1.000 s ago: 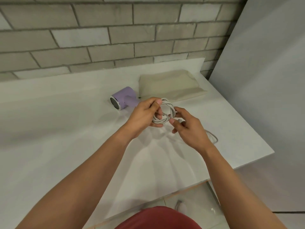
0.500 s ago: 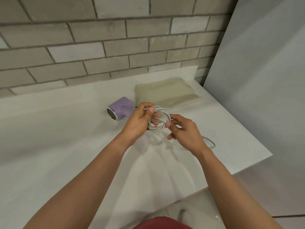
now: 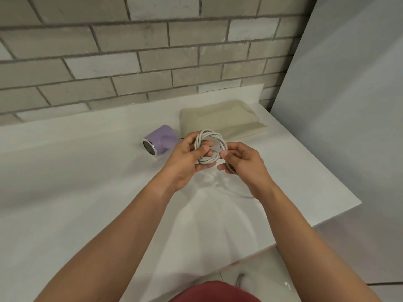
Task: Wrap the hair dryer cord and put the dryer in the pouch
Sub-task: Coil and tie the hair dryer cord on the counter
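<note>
— What's nearest?
— The white table's (image 3: 87, 203) front edge, with tiled floor (image 3: 250, 271) below it. Over its right half both hands meet at the coiled cord (image 3: 209, 133). The left hand (image 3: 187, 158) grips the loops and the right hand (image 3: 244, 164) pinches a strand (a loose length trails under that wrist).
— And beyond?
— The lilac dryer (image 3: 160, 141) lies just past the left hand. The beige pouch (image 3: 220, 118) lies flat beside it, toward the back right corner. Behind is a brick wall (image 3: 130, 62), and at right a grey panel (image 3: 349, 105).

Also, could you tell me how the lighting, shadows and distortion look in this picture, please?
Head view: soft, even light, no harsh glare on the white counter; faint overlapping shadows fan across it below the cord; the wide-angle lens bows the courses of the brick wall; cord and dryer look sharp.
</note>
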A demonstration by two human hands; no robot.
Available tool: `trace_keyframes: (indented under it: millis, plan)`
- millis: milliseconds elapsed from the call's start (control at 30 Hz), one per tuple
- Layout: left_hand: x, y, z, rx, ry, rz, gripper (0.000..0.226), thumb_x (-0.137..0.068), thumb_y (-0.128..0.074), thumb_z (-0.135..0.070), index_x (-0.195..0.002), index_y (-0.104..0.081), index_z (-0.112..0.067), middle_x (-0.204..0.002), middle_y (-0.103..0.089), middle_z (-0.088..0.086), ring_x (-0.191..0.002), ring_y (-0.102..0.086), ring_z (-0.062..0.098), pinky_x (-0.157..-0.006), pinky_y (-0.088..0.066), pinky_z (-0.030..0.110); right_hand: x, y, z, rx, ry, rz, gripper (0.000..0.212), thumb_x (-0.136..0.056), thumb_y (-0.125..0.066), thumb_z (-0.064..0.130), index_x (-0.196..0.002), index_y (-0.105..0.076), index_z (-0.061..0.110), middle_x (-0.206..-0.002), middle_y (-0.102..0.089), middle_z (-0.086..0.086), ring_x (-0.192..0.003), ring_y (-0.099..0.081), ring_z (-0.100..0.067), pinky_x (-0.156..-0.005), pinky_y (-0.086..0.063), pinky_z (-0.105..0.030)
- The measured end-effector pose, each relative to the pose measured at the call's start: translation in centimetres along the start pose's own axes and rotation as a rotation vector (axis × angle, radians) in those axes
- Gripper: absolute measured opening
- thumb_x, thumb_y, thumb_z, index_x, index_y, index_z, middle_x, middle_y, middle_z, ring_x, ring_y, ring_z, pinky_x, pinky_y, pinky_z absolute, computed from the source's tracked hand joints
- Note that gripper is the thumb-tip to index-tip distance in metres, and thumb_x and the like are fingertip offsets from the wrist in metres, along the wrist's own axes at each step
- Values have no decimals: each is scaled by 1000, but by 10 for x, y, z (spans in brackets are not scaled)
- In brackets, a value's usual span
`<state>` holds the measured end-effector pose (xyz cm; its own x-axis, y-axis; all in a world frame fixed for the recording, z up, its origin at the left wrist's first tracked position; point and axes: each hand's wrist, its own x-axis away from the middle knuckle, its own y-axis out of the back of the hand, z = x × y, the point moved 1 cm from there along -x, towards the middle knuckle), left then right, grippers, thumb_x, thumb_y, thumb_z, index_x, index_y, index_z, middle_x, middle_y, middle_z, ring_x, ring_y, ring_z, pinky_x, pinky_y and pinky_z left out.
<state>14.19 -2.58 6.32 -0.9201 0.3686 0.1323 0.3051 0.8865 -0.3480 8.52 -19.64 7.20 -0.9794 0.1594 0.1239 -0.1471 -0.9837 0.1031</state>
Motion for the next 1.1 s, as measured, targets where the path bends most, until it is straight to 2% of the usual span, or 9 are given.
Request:
trace_keyframes:
  millis: [133, 267, 433, 533, 600, 767, 900, 1033, 1100]
  plan:
    - [4, 3, -4, -88, -38, 37, 34, -100, -59, 3, -129, -61, -16, -96, -62, 2, -88, -70, 15, -82, -61, 40, -2, 5, 2, 65, 7, 74, 25, -99, -71, 19, -123, -73, 27, -98, -77, -3, -95, -76, -23, -87, -58, -35]
    - [6, 4, -5, -117, -77, 30, 39, -97, -59, 11, -128, -56, -12, -95, -59, 4, -87, -69, 17, -83, -62, 44, -1, 4, 7, 141, 55, -2, 12, -98, -72, 22, -108, -79, 23, -88, -78, 5, -78, -76, -13, -78, -60, -32]
    - [8, 1, -4, -179, -168, -26, 35, -96, -60, 10, -117, -53, -17, -90, -63, 2, -92, -64, 24, -86, -61, 54, -5, 10, 2, 607, 156, -124, 25, -90, -72, 57, -94, -76, 33, -85, -75, 9, -82, -73, -14, -78, -57, -34]
    - [9, 3, -7, -145, -135, -59, 19, -103, -58, -4, -119, -55, -15, -89, -64, 6, -80, -65, 16, -79, -62, 48, 0, 22, 6, 510, 133, 86, 14, -92, -78, 37, -105, -76, 35, -92, -75, 9, -82, -72, -13, -78, -55, -29]
    - [9, 5, -11, -102, -93, -85, 13, -106, -55, -11, -119, -56, -13, -85, -64, 5, -74, -63, 14, -72, -62, 39, 5, 28, 7, 396, 136, 179, 26, -93, -78, 20, -113, -75, 36, -98, -75, 8, -84, -72, -17, -80, -54, -27]
    - [13, 6, -18, -64, -52, -85, 17, -104, -59, -12, -120, -59, -14, -81, -62, 6, -73, -63, 15, -74, -62, 40, 0, 25, 0, 542, 260, 77, 28, -96, -74, 17, -119, -73, 33, -95, -73, 13, -81, -69, -10, -80, -56, -28]
    - [19, 8, -21, -281, -255, -99, 30, -98, -66, -2, -125, -68, -14, -97, -71, 2, -91, -68, 15, -94, -59, 45, -3, 22, -2, 459, 233, 49, 23, -95, -75, 21, -115, -76, 32, -92, -73, 14, -82, -68, -15, -86, -59, -38]
    - [34, 11, -13, -663, -584, -118, 36, -89, -74, 4, -119, -74, -17, -103, -67, 2, -97, -63, -3, -90, -50, 18, -2, 19, -7, 410, 235, 47, 31, -96, -72, 15, -121, -73, 33, -93, -71, 12, -79, -65, -19, -85, -58, -42]
    - [39, 17, -7, -731, -684, -91, 38, -88, -74, 7, -119, -73, -15, -105, -66, -1, -102, -64, 4, -91, -47, 16, -3, 14, -10, 381, 225, 55, 35, -99, -67, 9, -126, -72, 30, -92, -69, 14, -75, -65, -14, -86, -59, -43]
